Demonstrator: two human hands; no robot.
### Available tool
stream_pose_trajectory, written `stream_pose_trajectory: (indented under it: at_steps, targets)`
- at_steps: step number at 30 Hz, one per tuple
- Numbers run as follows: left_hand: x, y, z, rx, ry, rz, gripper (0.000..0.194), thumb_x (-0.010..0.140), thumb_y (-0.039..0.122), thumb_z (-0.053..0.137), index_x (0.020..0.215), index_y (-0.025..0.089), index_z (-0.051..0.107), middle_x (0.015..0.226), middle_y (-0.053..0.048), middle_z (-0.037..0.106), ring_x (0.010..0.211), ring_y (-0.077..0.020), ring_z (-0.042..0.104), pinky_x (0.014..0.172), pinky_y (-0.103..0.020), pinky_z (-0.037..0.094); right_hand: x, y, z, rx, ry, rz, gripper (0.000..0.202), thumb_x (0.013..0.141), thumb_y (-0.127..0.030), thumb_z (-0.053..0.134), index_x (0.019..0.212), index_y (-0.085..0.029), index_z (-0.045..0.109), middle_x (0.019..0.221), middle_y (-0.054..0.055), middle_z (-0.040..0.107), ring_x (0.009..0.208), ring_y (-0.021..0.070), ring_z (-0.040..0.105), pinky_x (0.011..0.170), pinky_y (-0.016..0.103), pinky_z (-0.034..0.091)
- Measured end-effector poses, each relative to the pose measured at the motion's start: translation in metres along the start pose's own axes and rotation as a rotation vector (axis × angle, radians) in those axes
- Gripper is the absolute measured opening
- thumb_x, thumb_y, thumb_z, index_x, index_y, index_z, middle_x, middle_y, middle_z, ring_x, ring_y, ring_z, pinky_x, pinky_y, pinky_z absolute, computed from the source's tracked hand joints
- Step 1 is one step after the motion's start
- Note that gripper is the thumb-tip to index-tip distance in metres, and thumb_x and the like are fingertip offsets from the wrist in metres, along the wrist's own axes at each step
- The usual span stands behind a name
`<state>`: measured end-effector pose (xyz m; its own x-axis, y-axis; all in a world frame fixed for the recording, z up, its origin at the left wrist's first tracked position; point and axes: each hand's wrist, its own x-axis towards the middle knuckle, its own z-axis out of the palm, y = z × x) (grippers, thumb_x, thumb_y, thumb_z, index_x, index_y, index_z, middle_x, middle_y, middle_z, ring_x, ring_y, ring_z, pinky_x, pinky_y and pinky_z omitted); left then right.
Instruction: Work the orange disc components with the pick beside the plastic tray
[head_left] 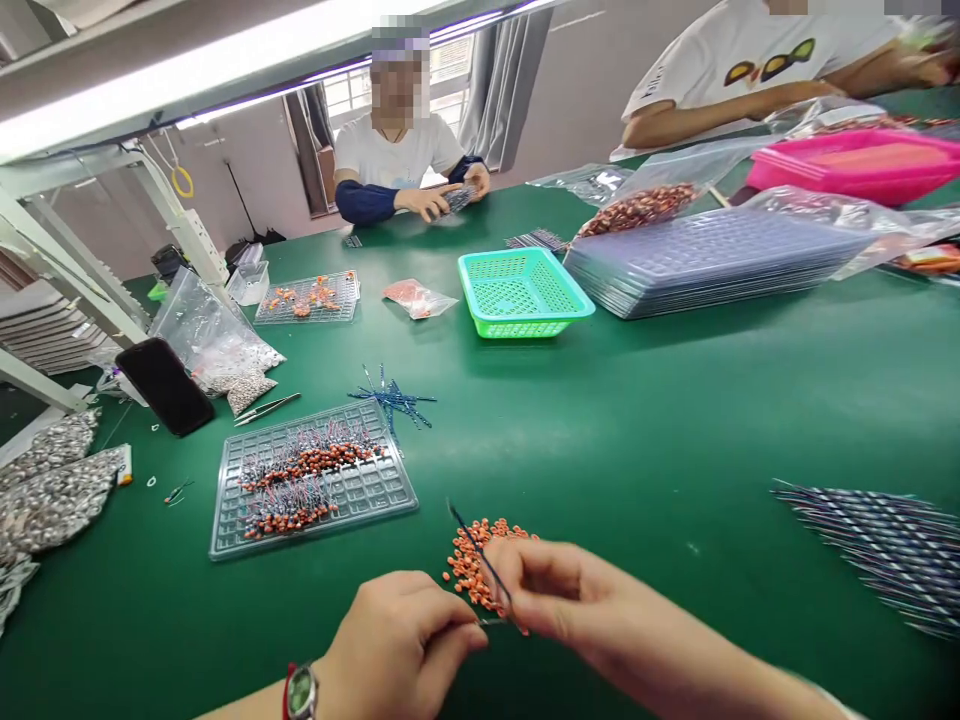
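Note:
My right hand [555, 590] is closed in a pinch on a dark blue twisted wire [472, 540], which slants up and left from the fingertips. My left hand [412, 630], with a watch at its wrist, pinches a thin pale wire end [491, 622] that points toward the right fingertips. Whether both are one wire I cannot tell. Just behind the hands lies a pile of small orange beads [469, 565], partly covered by my right hand. Left of it, a clear plastic tray [375, 500] bears rows of wires with orange ends.
Loose blue wires [397, 400] lie behind the tray, near tweezers [266, 410] and a phone [165, 385]. A bundle of wires [885, 550] rests at right. Farther back stand a green basket [525, 325] and stacked trays [712, 260]. Two people sit across the table.

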<state>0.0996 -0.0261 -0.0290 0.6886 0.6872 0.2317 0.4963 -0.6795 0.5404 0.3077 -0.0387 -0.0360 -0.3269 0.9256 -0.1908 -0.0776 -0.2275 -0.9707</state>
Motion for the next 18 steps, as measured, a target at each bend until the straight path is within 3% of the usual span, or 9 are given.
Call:
stream_pose_trajectory:
  at_steps: [3, 7, 10, 14, 18]
  targets:
    - [-0.007, -0.021, -0.023, 0.186, 0.084, -0.079, 0.015, 0.093, 0.022, 0.05, 0.088, 0.02, 0.064, 0.08, -0.001, 0.069, 0.073, -0.0135, 0.063, 0.068, -0.025, 0.05, 0.056, -0.014, -0.018, -0.273, 0.219, -0.119, 0.044, 0.08, -0.063, 0.062, 0.072, -0.02, 0.057, 0.064, -0.002, 0.054, 0.06, 0.0151, 0.052, 0.056, 0.027, 0.045]
    - [-0.012, -0.052, -0.048, 0.467, 0.16, -0.183, 0.021, 0.095, 0.022, 0.046, 0.085, 0.017, 0.064, 0.079, -0.005, 0.067, 0.074, -0.02, 0.06, 0.07, -0.034, 0.048, 0.135, -0.016, -0.04, -0.456, 0.351, -0.123, 0.027, 0.092, -0.04, 0.06, 0.081, -0.016, 0.061, 0.072, -0.001, 0.06, 0.063, 0.0137, 0.058, 0.062, 0.028, 0.05]
    - [-0.01, -0.064, -0.058, 0.616, 0.16, -0.217, 0.022, 0.094, 0.021, 0.046, 0.079, 0.017, 0.062, 0.075, -0.004, 0.064, 0.071, -0.0202, 0.058, 0.066, -0.034, 0.046, 0.164, -0.016, -0.043, -0.619, 0.387, -0.123, 0.018, 0.096, -0.032, 0.06, 0.094, -0.015, 0.064, 0.089, 0.001, 0.067, 0.072, 0.0141, 0.064, 0.066, 0.031, 0.054]
    - [-0.007, -0.066, -0.062, 0.746, 0.13, -0.221, 0.026, 0.094, 0.019, 0.045, 0.073, 0.018, 0.06, 0.072, -0.003, 0.063, 0.069, -0.0182, 0.057, 0.066, -0.031, 0.045, 0.145, -0.025, -0.048, -0.748, 0.44, -0.214, 0.018, 0.092, -0.032, 0.062, 0.081, -0.018, 0.066, 0.078, 0.001, 0.068, 0.072, 0.0171, 0.062, 0.07, 0.033, 0.051]
    - [-0.005, -0.066, -0.062, 0.834, 0.098, -0.21, 0.026, 0.094, 0.019, 0.044, 0.072, 0.019, 0.06, 0.071, -0.002, 0.062, 0.069, -0.0178, 0.058, 0.068, -0.031, 0.046, 0.08, -0.03, -0.085, -0.771, 0.571, -0.283, 0.026, 0.086, -0.045, 0.06, 0.079, -0.021, 0.068, 0.076, 0.005, 0.071, 0.068, 0.0211, 0.062, 0.065, 0.034, 0.047]
